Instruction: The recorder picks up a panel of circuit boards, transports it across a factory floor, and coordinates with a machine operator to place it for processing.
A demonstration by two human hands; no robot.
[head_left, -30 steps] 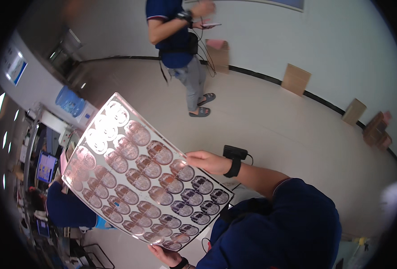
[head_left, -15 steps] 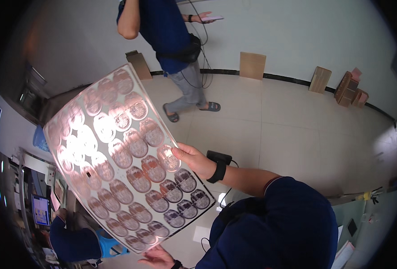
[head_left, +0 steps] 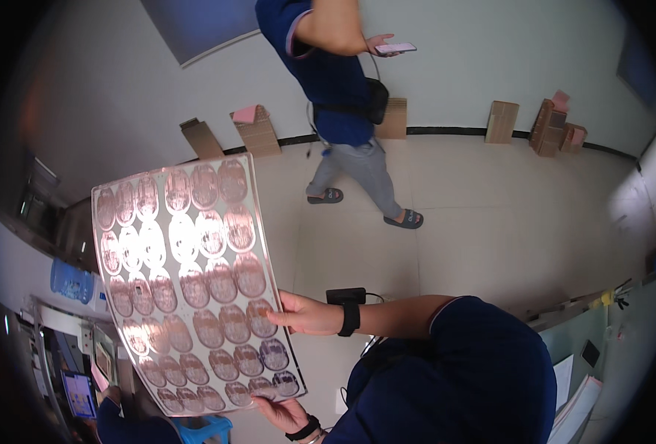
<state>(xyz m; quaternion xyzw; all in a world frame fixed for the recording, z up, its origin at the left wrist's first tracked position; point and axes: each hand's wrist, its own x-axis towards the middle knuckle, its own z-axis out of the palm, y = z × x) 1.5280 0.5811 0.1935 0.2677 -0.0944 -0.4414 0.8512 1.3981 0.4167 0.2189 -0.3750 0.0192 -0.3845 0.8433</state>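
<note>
Both of my hands hold a thin, shiny sheet [head_left: 209,296] patterned with rows of pinkish oval outlines, a few of them darker near the lower right corner. My right hand [head_left: 309,312] grips its right edge, the thumb on the face and the other fingers mostly hidden behind. At the bottom edge, near the right corner, my left hand [head_left: 287,414] pinches the sheet with its thumb in front. Bright glare washes out several ovals in the upper rows. The sheet is tilted up off the floor, facing me.
A co-worker [head_left: 342,81] walks ahead, holding a phone [head_left: 396,48]. Cardboard pieces [head_left: 502,122] lean along the wall. At lower left are a seated person [head_left: 132,425], a blue stool [head_left: 206,429] and a screen [head_left: 78,394]. A small black device [head_left: 345,296] with a cable is beyond my right wrist.
The sheet has turned to stand straighter in view, its top edge lower. My right hand has moved down, my left hand slightly right and up. The co-worker has stepped to the right.
</note>
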